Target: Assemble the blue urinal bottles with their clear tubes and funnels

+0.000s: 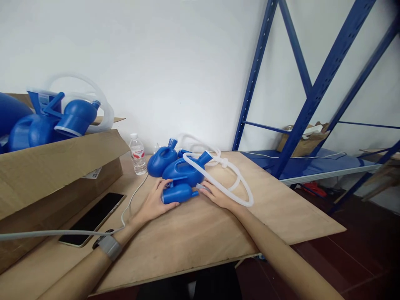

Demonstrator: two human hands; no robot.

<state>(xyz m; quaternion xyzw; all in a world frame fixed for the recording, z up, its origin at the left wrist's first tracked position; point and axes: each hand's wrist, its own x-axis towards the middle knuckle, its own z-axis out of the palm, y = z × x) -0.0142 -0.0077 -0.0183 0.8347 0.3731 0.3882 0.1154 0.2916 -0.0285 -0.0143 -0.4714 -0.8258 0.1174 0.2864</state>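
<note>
Left hand (pixel 158 199) grips the blue plastic bottle-shaped part (pixel 177 193), nozzle pointing right; right hand (pixel 215 194) pinches a translucent tube end (pixel 201 187) beside it.

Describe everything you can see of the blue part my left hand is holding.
The blue part looks like smooth, slightly glossy plastic. Its rounded, bottle-like body lies sideways, with a narrow spout pointing right and a flat arm along its far side. The left hand grips the wide end, covering some of it. It sits low over the wooden tabletop, in front of a blue jug. Near the spout, the right hand holds a greyish piece; they look apart.
</note>
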